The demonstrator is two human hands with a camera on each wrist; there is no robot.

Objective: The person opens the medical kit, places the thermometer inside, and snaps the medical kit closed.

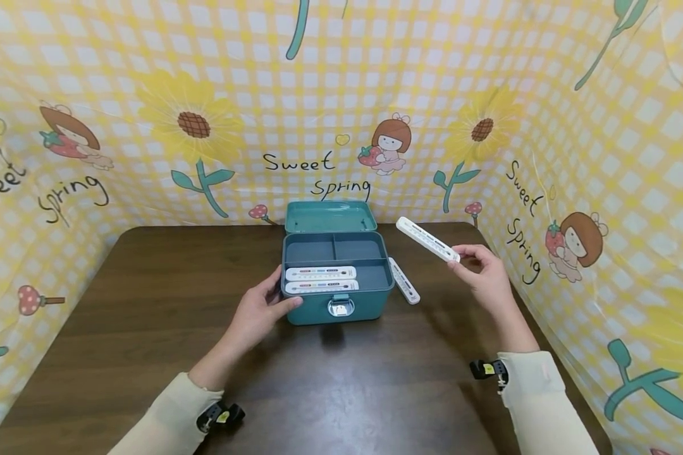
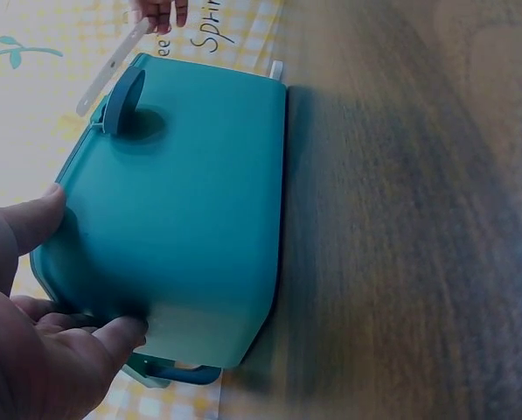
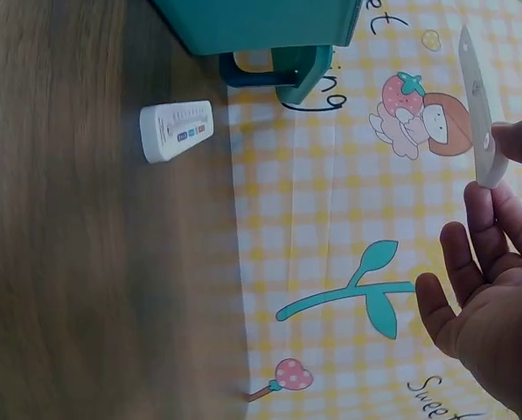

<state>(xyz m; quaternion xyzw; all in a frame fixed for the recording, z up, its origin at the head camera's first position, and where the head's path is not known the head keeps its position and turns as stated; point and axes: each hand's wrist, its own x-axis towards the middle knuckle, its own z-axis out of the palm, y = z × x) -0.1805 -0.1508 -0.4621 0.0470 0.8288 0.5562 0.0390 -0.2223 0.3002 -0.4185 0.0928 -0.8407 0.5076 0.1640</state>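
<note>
A teal storage box (image 1: pixel 319 311) stands with its lid (image 1: pixel 331 217) raised at the back. My left hand (image 1: pixel 264 303) grips its front left corner, thumb at the front rim and fingers along the side, as the left wrist view (image 2: pixel 46 328) also shows. Two white thermometers (image 1: pixel 321 273) lie side by side in the front compartment. Above the table, right of the box, my right hand (image 1: pixel 486 278) pinches one end of another white thermometer (image 1: pixel 427 239) between thumb and fingers; its far end points up and left. One more thermometer (image 1: pixel 405 282) lies on the table against the box's right side.
Dividers split the rear of the box into two smaller compartments (image 1: pixel 358 245). A metal latch (image 1: pixel 341 307) hangs on the box front. The dark wooden table (image 1: pixel 148 303) is walled at the back and sides by a yellow checked cloth (image 1: pixel 296 107) with flower prints.
</note>
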